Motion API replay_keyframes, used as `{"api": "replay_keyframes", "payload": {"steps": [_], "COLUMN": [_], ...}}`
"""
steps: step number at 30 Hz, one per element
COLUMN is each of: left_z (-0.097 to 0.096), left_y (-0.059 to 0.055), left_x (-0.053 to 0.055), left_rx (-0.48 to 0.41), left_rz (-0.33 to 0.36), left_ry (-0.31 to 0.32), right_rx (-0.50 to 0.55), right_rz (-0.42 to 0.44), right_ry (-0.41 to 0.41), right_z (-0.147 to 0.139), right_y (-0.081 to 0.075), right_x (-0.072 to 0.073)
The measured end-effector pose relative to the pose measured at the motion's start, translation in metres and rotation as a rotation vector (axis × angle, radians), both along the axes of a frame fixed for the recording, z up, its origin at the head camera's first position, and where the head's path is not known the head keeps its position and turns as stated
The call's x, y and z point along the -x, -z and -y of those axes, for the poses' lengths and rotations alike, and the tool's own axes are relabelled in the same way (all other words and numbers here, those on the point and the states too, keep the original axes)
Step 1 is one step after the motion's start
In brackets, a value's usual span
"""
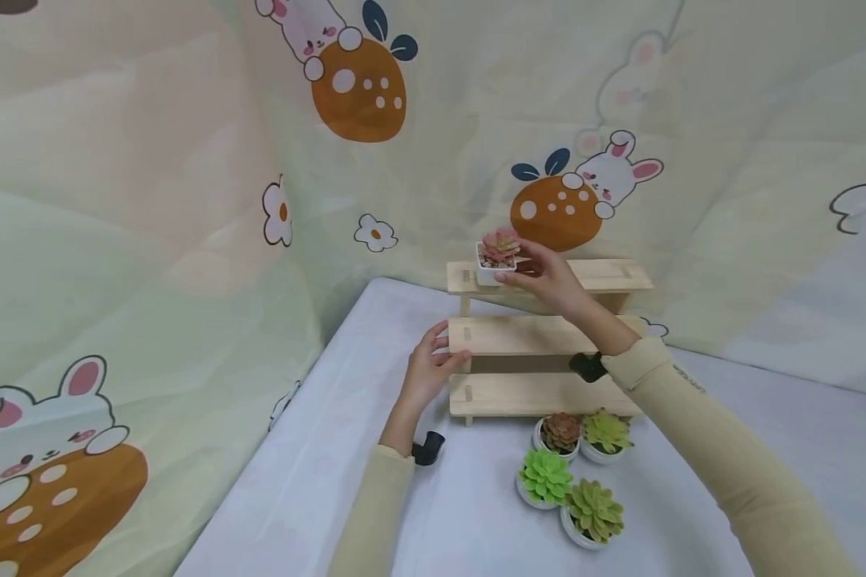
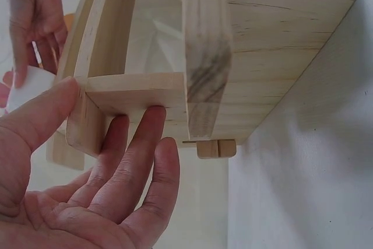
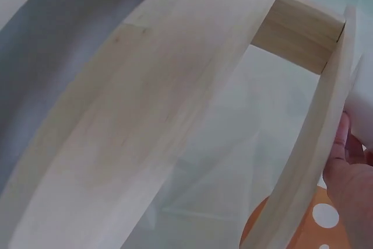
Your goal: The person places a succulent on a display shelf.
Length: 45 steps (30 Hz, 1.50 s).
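A three-tier wooden plant stand (image 1: 527,335) stands on the white table. At the left end of its top tier is a pink succulent in a square white pot (image 1: 487,276). My right hand (image 1: 552,279) pinches that pot from its right side; whether the pot bears fully on the board cannot be told. The left end of the middle tier is held by my left hand (image 1: 424,373). In the left wrist view, that hand's thumb lies on the board and its fingers (image 2: 143,155) reach beneath. The right wrist view shows my right hand (image 3: 352,173) beyond the top board, with the pot mostly out of frame.
In front of the stand sit several round white pots: a reddish-brown succulent (image 1: 560,433), a yellow-green one (image 1: 606,433), a bright green one (image 1: 545,478) and a green one (image 1: 595,510). A rabbit-printed cloth (image 1: 447,176) hangs behind the table (image 1: 317,481).
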State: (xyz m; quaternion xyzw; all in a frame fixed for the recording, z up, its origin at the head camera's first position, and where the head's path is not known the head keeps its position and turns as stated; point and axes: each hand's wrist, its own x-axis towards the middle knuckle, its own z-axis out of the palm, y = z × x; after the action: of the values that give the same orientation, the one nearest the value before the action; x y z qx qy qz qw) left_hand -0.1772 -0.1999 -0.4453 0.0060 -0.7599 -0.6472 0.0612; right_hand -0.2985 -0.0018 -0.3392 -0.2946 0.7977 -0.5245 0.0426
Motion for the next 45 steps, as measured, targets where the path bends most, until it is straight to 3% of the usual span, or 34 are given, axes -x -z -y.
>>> {"api": "replay_keyframes", "payload": {"steps": [17,28,35,45], "left_z": [-0.013,-0.02,-0.017,-0.008], "left_y": [-0.006,-0.005,-0.006,-0.003], "left_x": [-0.002,0.001,0.001,0.0], "left_rx": [0.005,0.007,0.001,0.031], "left_rz": [-0.003,0.011,0.017,0.032], "left_ry": [0.001,0.005,-0.001,-0.041], "right_rx": [-0.074,-0.067,-0.007,0.086], "right_rz": [-0.014,0.053,0.131,0.103], "right_ry": [0.032,0.054,0.061,0.052], "right_z": [-0.008,-0.016,-0.023,-0.034], "right_y": [-0.002,-0.002,0.0,0.005], "right_x": [0.006,0.005,0.003,-0.001]}}
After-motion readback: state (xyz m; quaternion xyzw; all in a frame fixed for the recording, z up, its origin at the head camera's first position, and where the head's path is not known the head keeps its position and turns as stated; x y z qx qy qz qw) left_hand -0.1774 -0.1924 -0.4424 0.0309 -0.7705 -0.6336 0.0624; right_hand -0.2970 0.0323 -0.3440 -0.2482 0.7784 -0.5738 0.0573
